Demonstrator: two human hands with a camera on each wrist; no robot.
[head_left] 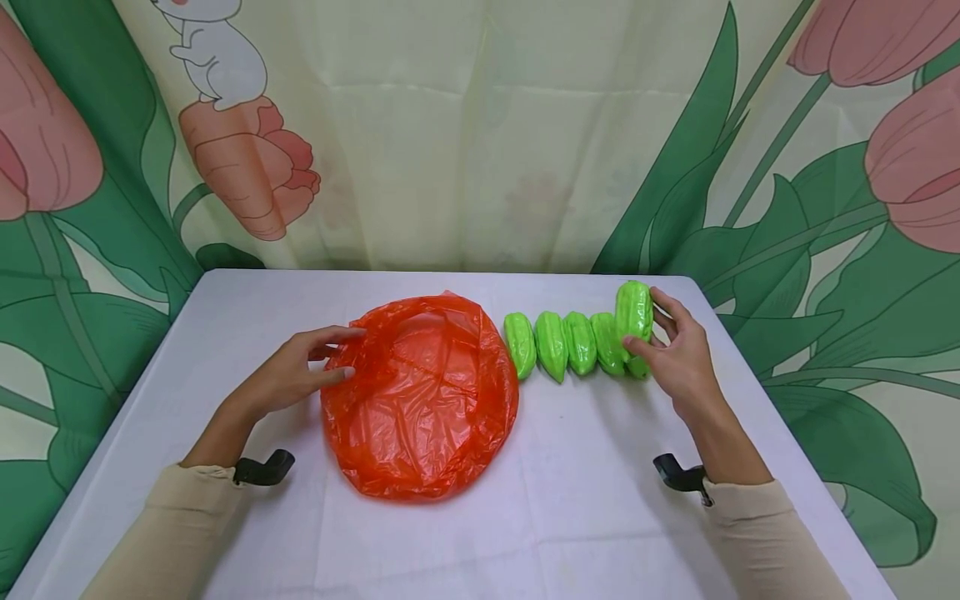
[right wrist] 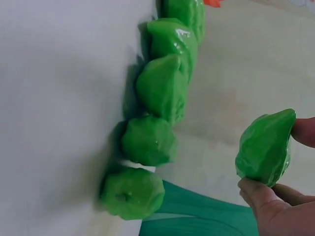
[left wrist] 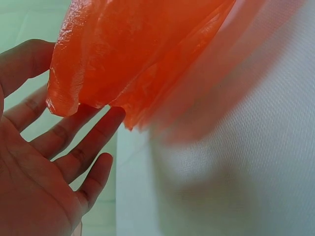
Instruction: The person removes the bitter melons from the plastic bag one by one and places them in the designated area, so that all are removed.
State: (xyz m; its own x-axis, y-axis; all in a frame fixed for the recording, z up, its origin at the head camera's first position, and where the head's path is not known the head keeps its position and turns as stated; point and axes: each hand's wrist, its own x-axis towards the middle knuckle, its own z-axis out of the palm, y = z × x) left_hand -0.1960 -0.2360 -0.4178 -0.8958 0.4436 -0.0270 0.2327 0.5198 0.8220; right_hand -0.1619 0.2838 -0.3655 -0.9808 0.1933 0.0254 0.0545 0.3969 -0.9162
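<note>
A red plastic bag (head_left: 420, 408), its mouth spread wide in a round shape, stands on the white table. My left hand (head_left: 303, 371) is at the bag's left rim, fingers spread and touching the plastic; the bag (left wrist: 142, 54) hides some fingertips in the left wrist view. With thumb and fingers, my right hand (head_left: 678, 354) pinches a glossy green ribbed vegetable (head_left: 634, 310) held above the table. The same vegetable (right wrist: 266, 147) shows its pointed end in the right wrist view. Below and left of it, several matching green vegetables (head_left: 551, 346) lie in a row.
The row runs from the bag's right side toward the table's right edge. A white cloth covers the table (head_left: 570, 500). Behind it hangs a printed curtain (head_left: 465, 150) with tulips, leaves and a rabbit on a carrot. Each wrist carries a small black camera mount (head_left: 264, 468).
</note>
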